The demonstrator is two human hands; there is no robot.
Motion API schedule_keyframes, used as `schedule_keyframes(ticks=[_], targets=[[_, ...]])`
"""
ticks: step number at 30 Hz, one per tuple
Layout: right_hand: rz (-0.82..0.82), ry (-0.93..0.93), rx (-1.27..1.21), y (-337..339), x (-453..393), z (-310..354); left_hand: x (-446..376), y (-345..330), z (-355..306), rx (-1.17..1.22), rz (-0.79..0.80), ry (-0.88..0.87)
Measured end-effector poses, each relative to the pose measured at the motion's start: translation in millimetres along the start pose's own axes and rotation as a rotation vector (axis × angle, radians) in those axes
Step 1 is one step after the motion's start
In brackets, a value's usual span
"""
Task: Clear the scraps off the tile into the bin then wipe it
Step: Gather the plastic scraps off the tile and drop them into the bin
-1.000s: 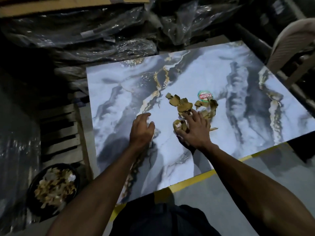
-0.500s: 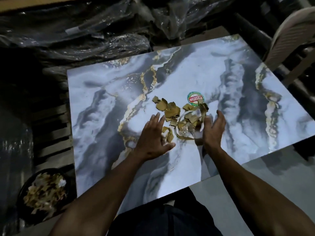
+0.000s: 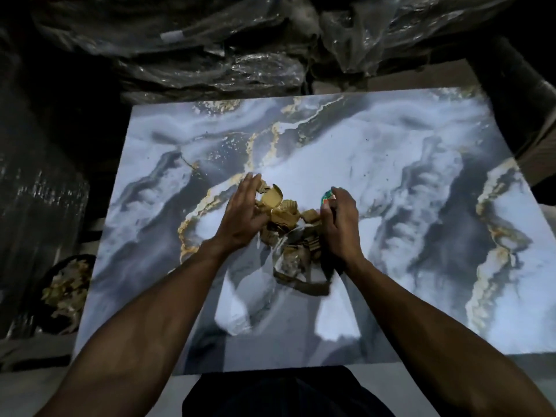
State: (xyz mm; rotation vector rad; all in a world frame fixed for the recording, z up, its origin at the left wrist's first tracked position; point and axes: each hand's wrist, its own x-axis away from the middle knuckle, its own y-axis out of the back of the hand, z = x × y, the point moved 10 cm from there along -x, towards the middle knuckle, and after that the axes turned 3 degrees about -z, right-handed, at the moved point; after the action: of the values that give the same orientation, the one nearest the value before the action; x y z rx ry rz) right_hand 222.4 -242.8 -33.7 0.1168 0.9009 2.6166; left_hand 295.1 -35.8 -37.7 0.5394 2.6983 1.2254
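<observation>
Scraps being gathered between two hands at mid-tile; bin not yet reached.

The heap of tan, ragged cardboard-like scraps is bracketed at the middle of the glossy blue-grey marbled tile; the left hand is pressed against it with straight fingers, while the right hand is curled over its far side, a round green-and-red sticker showing at its fingertips. No clear long axis is shown by the heap. Loose pieces could be spilled through the gap nearest the body if lifted too loosely. The dark round bin, already holding scraps, is seen off the tile's left edge.
</observation>
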Motion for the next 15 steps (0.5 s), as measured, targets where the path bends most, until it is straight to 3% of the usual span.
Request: schedule_keyframes(ticks=[3,9,15], targets=[[0.033,-0.016,-0.028,3,-12,1,-18,-12,-4,-0.043,0.086,0.006],[0.159,0.131,0.015,-12,-10,14,-24,-31,-38,-0.228,0.211,-0.16],[0.129,0.229,0.185,-8,13,11,1,-23,-38,-0.37,0.157,-0.27]])
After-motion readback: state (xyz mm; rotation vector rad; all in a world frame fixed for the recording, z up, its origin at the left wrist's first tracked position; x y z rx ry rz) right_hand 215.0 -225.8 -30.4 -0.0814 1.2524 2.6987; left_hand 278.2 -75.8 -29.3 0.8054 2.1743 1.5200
